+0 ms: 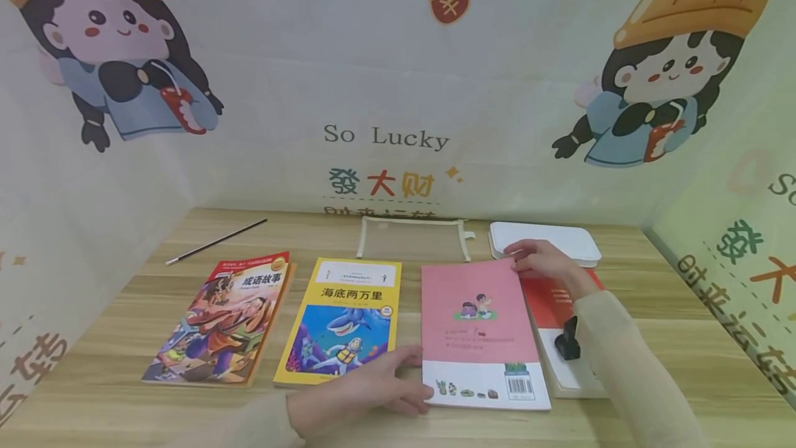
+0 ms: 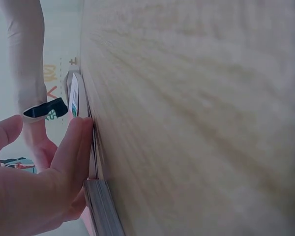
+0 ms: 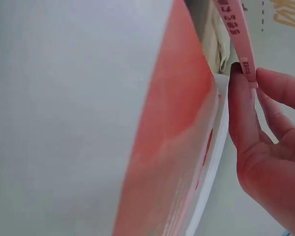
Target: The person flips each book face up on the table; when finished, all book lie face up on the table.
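Observation:
A thin pink-and-white book (image 1: 479,337) lies with its barcode side up, right of centre in the head view. My right hand (image 1: 547,265) pinches its top right corner; in the right wrist view the thumb and fingers (image 3: 246,115) hold the pink spine (image 3: 238,39). Against the book's lower left edge rest the fairly straight fingers of my left hand (image 1: 379,386). A yellow book (image 1: 338,282) with a shark on its cover lies partly behind that hand. Beside the pink book, a red-and-white book (image 1: 553,306) is partly hidden by it and my right arm.
Far left lies an orange-red storybook (image 1: 218,330), with a thin dark rod (image 1: 218,242) behind it. Along the back of the wooden table (image 1: 124,337) are a mesh pouch (image 1: 413,237) and a white case (image 1: 544,240). Printed cloth (image 1: 385,75) hangs behind and at both sides.

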`<state>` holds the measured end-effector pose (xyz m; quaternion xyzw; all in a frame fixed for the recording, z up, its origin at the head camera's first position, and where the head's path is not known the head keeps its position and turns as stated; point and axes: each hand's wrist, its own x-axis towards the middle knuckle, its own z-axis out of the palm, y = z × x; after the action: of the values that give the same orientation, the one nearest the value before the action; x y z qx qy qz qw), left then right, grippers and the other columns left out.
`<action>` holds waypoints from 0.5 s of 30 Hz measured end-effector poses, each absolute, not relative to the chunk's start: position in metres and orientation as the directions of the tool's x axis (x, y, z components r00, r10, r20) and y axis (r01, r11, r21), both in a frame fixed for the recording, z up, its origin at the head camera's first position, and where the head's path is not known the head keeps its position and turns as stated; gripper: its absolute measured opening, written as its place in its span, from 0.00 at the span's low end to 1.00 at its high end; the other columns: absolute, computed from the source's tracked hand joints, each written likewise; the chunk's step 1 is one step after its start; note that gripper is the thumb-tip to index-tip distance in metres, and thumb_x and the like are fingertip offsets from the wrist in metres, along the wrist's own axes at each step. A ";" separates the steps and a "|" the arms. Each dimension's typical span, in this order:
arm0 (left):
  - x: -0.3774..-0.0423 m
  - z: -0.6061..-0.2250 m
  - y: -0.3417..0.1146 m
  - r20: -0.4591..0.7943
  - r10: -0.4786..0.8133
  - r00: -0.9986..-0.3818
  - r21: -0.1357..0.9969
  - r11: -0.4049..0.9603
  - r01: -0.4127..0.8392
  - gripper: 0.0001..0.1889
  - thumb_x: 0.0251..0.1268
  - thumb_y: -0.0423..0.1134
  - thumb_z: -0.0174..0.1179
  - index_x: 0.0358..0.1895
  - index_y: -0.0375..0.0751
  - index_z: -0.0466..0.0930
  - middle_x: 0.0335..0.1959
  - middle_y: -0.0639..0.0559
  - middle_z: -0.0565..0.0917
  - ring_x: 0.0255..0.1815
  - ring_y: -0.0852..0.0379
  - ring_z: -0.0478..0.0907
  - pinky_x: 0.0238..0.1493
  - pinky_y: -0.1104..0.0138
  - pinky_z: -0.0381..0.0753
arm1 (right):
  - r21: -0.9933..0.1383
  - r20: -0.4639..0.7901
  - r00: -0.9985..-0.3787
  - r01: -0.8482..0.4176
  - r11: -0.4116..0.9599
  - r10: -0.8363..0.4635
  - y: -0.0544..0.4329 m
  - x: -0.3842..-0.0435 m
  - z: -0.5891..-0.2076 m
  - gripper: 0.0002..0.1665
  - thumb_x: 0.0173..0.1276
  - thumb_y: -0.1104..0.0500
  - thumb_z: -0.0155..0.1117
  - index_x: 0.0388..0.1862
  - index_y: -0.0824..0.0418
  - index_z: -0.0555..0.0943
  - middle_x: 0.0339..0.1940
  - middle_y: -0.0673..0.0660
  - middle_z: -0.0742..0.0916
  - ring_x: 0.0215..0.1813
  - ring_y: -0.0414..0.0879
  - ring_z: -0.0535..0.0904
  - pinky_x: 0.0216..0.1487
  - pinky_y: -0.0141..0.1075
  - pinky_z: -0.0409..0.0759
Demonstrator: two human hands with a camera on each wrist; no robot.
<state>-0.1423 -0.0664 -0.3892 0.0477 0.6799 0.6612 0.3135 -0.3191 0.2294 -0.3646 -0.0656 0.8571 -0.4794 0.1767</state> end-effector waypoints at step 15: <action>-0.143 -0.390 -0.068 -0.382 0.461 -0.801 0.924 0.192 -0.330 0.35 0.54 0.31 0.60 0.64 0.31 0.52 0.54 0.41 0.68 0.33 0.45 0.79 0.33 0.60 0.79 | -0.942 -0.128 -0.898 -0.022 0.334 -0.420 0.248 -0.313 -0.354 0.15 0.63 0.65 0.53 0.49 0.67 0.69 0.48 0.61 0.74 0.45 0.49 0.74 0.48 0.37 0.74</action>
<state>-0.1431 -0.0685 -0.3902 0.0463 0.7062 0.6339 0.3119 -0.3126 0.2484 -0.3543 -0.1388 0.7971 -0.5602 0.1776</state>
